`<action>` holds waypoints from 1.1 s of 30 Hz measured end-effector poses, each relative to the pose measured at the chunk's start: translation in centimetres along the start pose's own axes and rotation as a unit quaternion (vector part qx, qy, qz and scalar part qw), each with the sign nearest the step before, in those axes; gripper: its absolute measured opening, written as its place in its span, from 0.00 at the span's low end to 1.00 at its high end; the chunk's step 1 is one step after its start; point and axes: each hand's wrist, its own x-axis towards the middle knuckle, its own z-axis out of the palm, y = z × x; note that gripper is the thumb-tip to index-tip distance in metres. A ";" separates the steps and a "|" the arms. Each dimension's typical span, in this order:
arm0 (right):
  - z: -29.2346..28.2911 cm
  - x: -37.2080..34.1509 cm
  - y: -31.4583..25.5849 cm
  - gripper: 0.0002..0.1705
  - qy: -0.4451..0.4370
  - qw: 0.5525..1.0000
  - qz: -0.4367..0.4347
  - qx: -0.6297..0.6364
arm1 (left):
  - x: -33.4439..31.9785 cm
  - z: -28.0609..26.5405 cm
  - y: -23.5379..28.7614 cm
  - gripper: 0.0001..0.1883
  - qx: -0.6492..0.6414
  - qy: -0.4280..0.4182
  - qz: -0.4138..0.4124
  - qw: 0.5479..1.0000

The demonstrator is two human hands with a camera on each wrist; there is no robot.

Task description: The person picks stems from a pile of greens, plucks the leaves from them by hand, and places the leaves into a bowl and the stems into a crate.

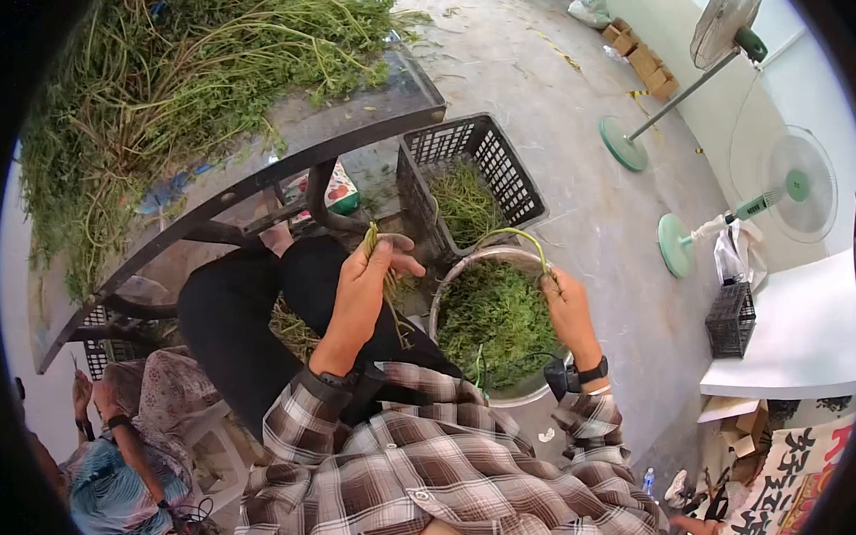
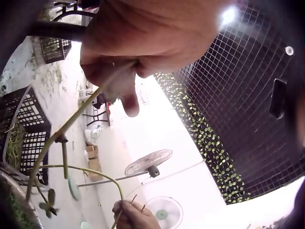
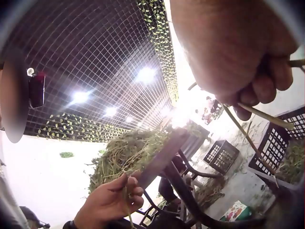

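My left hand point(image 1: 358, 293) grips a small bunch of green stems point(image 1: 371, 239) between thumb and fingers, above my lap; thin stem ends dangle below it. Over the right rim of a metal basin point(image 1: 433, 314), my right hand point(image 1: 569, 310) pinches a single long stem point(image 1: 512, 232) that arches back to the left. Leafy green tips point(image 1: 491, 322) fill the basin. In the left wrist view, a stalk point(image 2: 59, 133) with small leaves runs down from my left hand, and the right hand's fingers point(image 2: 133, 214) hold a curved stem.
A black plastic crate point(image 1: 514, 165) with trimmed stems stands beyond the basin. At the left, a metal-framed table point(image 1: 300, 107) carries a big heap of leafy stalks point(image 1: 205, 77). Another person point(image 1: 124, 467) sits at lower left. Two standing fans point(image 1: 622, 143) are on the right.
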 end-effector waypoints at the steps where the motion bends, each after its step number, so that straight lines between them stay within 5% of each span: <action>1: 0.1 0.5 0.1 0.09 0.006 1.000 0.002 -0.010 | 0.0 -0.2 0.0 0.16 0.003 0.001 0.002 1.000; 8: 0.0 8.5 1.0 0.10 0.121 0.987 -0.103 -0.002 | 0.4 -0.5 -0.1 0.17 -0.096 0.015 -0.015 0.995; 11: -0.8 14.5 2.2 0.12 0.105 0.990 -0.075 -0.053 | 0.4 -0.7 0.4 0.18 -0.106 0.025 -0.012 0.994; 14: -0.3 17.6 2.0 0.14 0.203 0.963 -0.155 -0.083 | 0.2 -1.0 1.1 0.19 -0.114 0.043 -0.012 0.992; 16: 0.3 15.3 -2.2 0.17 0.128 0.991 -0.041 0.016 | 0.0 -1.3 1.3 0.20 -0.122 0.067 -0.022 0.990; 17: 1.2 13.5 -3.8 0.17 0.059 0.996 -0.056 0.040 | 0.2 -1.3 1.4 0.20 -0.118 0.063 -0.008 0.991; 18: 2.6 12.1 -4.4 0.16 -0.005 0.994 -0.099 0.042 | 0.4 -1.2 1.5 0.21 -0.113 0.055 0.005 0.992; 19: 4.3 10.8 -4.0 0.16 -0.049 0.966 -0.248 0.046 | 0.6 -1.0 1.6 0.21 -0.110 0.056 0.010 0.992; 20: 4.9 8.7 -6.9 0.16 -0.142 0.976 -0.085 0.138 | 0.7 -0.8 1.5 0.22 -0.085 0.037 0.030 0.995; 22: 7.0 6.2 -8.7 0.18 -0.200 0.948 -0.131 0.209 | 0.6 0.0 1.6 0.23 -0.037 0.001 0.045 0.998; 25: 7.3 4.1 -11.1 0.16 -0.288 0.938 -0.063 0.181 | 0.3 1.3 0.9 0.23 -0.032 -0.052 0.065 0.996; 30: 8.1 3.0 -10.6 0.10 -0.216 0.943 -0.155 0.199 | -1.1 2.0 1.1 0.21 -0.010 -0.099 0.043 0.994; 33: 5.3 4.5 -12.5 0.06 -0.041 0.964 -0.249 0.086 | -1.6 1.7 1.6 0.23 -0.017 -0.064 0.076 0.995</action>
